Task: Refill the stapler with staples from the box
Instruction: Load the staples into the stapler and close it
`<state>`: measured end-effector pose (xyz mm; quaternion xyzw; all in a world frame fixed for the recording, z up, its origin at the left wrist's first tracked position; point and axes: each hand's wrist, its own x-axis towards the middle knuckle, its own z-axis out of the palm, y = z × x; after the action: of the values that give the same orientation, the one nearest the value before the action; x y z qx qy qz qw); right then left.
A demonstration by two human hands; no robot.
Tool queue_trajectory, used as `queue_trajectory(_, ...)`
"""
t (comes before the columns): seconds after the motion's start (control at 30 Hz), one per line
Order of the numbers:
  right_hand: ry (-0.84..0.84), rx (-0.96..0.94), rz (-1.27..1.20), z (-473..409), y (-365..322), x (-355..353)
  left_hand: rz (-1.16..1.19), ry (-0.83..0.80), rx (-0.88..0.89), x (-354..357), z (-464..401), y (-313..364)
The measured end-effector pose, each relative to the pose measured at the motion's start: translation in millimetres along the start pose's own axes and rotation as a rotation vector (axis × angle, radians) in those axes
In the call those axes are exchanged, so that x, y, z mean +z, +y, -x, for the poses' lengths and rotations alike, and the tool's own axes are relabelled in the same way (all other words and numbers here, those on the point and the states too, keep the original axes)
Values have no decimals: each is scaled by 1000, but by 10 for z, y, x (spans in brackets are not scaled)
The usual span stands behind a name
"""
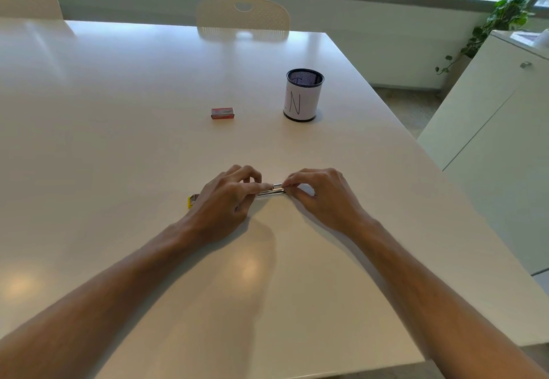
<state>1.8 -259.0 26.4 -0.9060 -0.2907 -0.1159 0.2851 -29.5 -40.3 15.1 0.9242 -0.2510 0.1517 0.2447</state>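
- The stapler (271, 191) was laid flat on the white table (118, 111), near the front edge, with its metal part shown between the two hands and a yellow end (192, 201) seen past the left wrist.
- The left hand (227, 200) was curled over the stapler, thumb and forefinger pinched together on the metal.
- The right hand (318, 193) was arched from the other side, its fingertips closed on the same metal strip; whether staples were held could not be told.
- Both forearms were stretched forward, bare.
- The red staple box (222, 113) was left well apart, farther back; its print could not be read.
- A mesh pen cup (303, 94) was placed beside the box, wrapped in paper where a handwritten "N" was read.
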Motion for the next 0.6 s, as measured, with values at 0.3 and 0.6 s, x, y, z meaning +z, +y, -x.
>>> queue_trajectory(0.3,5,12,-16,1,-2,0,54,54,-39,-13,5,8)
queue_trajectory(0.6,0,-27,23,4,-9,-6,64,-16,4,10,-6,-37)
